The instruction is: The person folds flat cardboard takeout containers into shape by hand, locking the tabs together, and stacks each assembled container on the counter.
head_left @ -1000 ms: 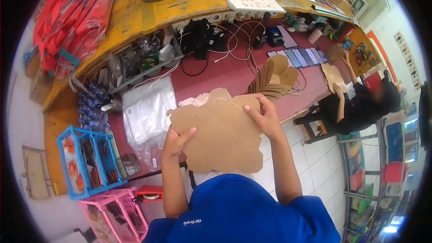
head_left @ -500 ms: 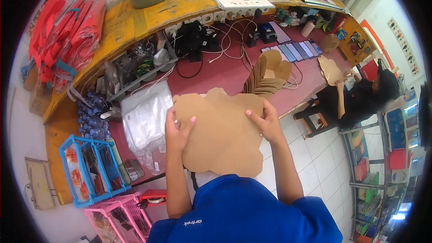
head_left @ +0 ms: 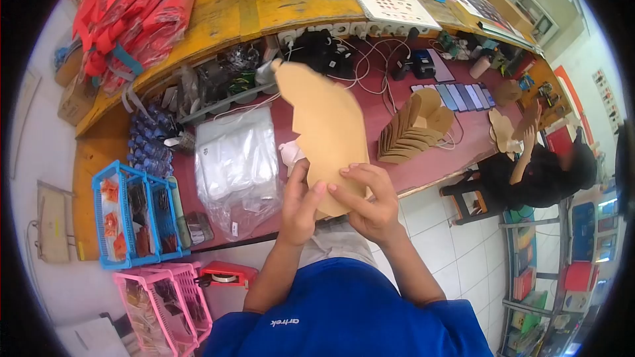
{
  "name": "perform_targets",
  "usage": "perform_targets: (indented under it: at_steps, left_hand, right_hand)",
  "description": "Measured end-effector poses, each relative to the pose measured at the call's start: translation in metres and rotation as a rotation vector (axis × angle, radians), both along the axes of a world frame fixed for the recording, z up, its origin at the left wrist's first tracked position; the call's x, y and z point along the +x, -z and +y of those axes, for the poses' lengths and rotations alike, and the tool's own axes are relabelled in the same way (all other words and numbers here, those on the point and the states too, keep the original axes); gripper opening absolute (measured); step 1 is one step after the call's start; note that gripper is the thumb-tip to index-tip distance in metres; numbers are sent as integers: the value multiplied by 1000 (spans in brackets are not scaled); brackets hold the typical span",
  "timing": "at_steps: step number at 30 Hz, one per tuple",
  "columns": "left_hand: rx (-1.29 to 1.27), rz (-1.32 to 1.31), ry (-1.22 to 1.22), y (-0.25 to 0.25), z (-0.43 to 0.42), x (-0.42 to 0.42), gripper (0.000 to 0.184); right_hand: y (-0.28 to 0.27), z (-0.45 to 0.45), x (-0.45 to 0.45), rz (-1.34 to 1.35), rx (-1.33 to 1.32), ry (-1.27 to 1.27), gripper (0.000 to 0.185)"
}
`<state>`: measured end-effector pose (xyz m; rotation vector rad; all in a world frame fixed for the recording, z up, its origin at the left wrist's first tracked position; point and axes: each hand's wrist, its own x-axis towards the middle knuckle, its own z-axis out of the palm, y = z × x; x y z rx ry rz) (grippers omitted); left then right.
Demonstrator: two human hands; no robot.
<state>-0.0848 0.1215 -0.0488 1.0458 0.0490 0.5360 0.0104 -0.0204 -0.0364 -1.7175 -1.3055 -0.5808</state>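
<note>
So the big change: the brown cardboard sheet (head_left: pixel 329 119) is no longer spread flat with a hand out at each side. It's turned and tipped up now, one end pointing toward the upper middle of the frame, and both hands are together at its bottom end. Left hand (head_left: pixel 301 208) and right hand (head_left: pixel 372 199) are both pinching it, thumbs on the near face, so the grip is closed on cardboard on both sides. My read is that the handling shifts from the whole sheet to that one end. Can't tell if there's a fresh crease there. The sheet is dead centre, clear of the table.

Counts, as best I can:
- one sheet in the hands
- one nested stack of shaped boxes (head_left: pixel 415 129), right of centre; several layers, too tightly packed for me to count
- one row of phones (head_left: pixel 458 98), upper right, roughly seven
- one blue basket (head_left: pixel 127 218) and one pink basket (head_left: pixel 161 317), lower left
- one red tape dispenser (head_left: pixel 233 274) beside the pink one
- one other person (head_left: pixel 562 175) at the right

Pile of clear plastic packs (head_left: pixel 238 158) left of centre: overlapping, so no number from me.
</note>
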Motion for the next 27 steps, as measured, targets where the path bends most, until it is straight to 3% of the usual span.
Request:
perform_targets:
  at_steps: [2,9,11,12,14,17,19,20,22,27]
  left_hand:
    - [-24,114,-5,0,5,-1,45]
    - [-193,128,-66,13,15,0,36]
    - [166,250,-136,21,19,-5,35]
    - [173,249,-134,20,22,-6,35]
    - [732,266,-164,17,24,-9,34]
    - [839,243,-200,11,21,-15,32]
    - [889,222,-152,12,35,-19,32]
    - [932,211,-111,12,42,-24,32]
    - [871,252,-30,1,48,-28,32]
    - [789,330,101,-4,62,-20,34]
  right_hand:
    - [0,2,0,-25,-64,-29,51]
    - [-4,8,-7,180,-160,-151,47]
    - [-2,9,-1,258,-160,-216,46]
    - [1,12,7,372,-94,-188,50]
    - [2,18,20,493,-13,-142,54]
    - [-25,28,42,353,7,-91,58]
    - [-30,20,52,332,-262,-191,57]
    - [-33,19,51,332,-262,-194,57]
    - [-36,19,51,444,-369,-203,53]
    - [-28,21,55,345,-346,-189,47]
